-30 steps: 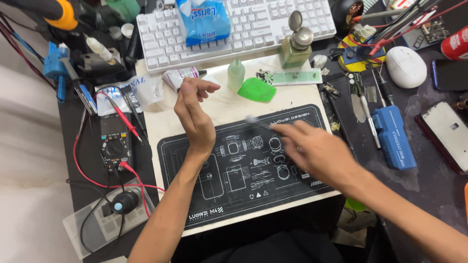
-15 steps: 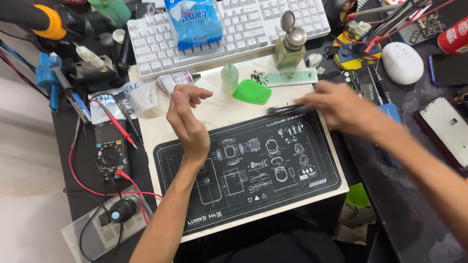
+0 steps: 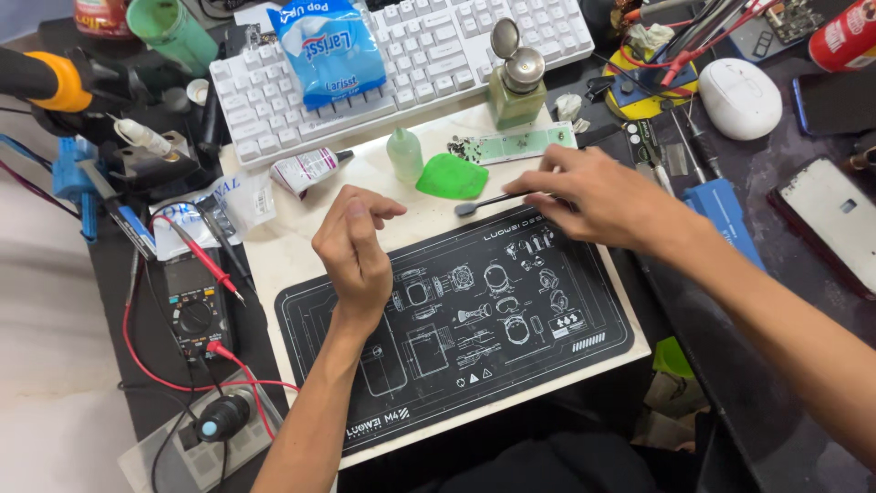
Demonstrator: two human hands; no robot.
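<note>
Above one black mat (image 3: 456, 338): two hands, one thin tool (image 3: 488, 203).

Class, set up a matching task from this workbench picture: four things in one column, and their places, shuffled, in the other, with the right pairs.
Things:
1. blue tissue pack
2. green triangular pick
3. multimeter
4. white mouse

Places:
A. left of the black mat
B. far right, beside a dark phone
C. on the white keyboard
D. just above the mat, near the thin tool in the right hand

Pairs: 1-C, 2-D, 3-A, 4-B
</note>
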